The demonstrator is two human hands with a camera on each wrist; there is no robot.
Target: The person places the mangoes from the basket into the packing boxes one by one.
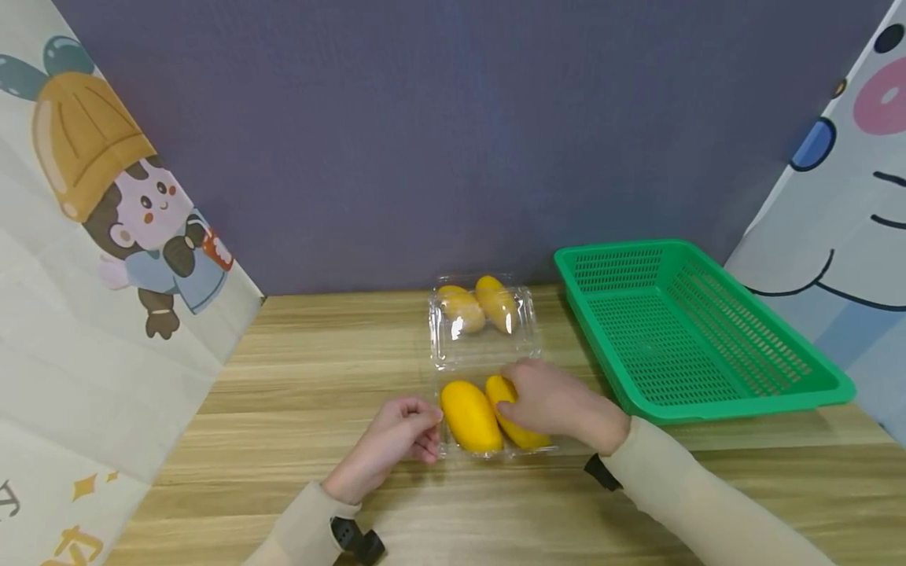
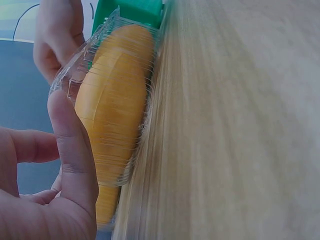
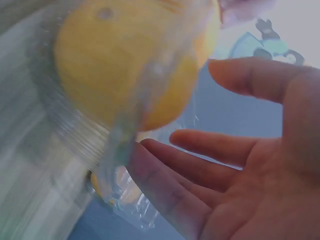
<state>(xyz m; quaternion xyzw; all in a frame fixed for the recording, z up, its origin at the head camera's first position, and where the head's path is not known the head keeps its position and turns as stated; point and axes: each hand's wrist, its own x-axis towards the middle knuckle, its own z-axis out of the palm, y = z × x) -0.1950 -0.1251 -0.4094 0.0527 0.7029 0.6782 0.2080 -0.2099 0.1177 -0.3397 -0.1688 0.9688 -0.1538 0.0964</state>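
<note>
Two yellow mangoes lie in a clear plastic container near the front of the table: a left mango (image 1: 470, 417) and a right mango (image 1: 522, 428). My left hand (image 1: 398, 437) is at the container's left edge, thumb and forefinger together on the clear rim (image 2: 75, 65). Over the right mango reaches my right hand (image 1: 555, 397). In the right wrist view its thumb and fingers (image 3: 175, 192) are spread apart, fingertips against the plastic. Behind, a second pair of mangoes (image 1: 462, 309) sits under clear plastic (image 1: 488, 354). Where the two containers meet is hard to tell.
A green perforated basket (image 1: 736, 410) stands on the right of the wooden table (image 1: 311, 369), close to my right forearm. A dark partition (image 1: 453, 157) rises along the table's back edge. Printed cloths (image 1: 57, 314) hang at both sides.
</note>
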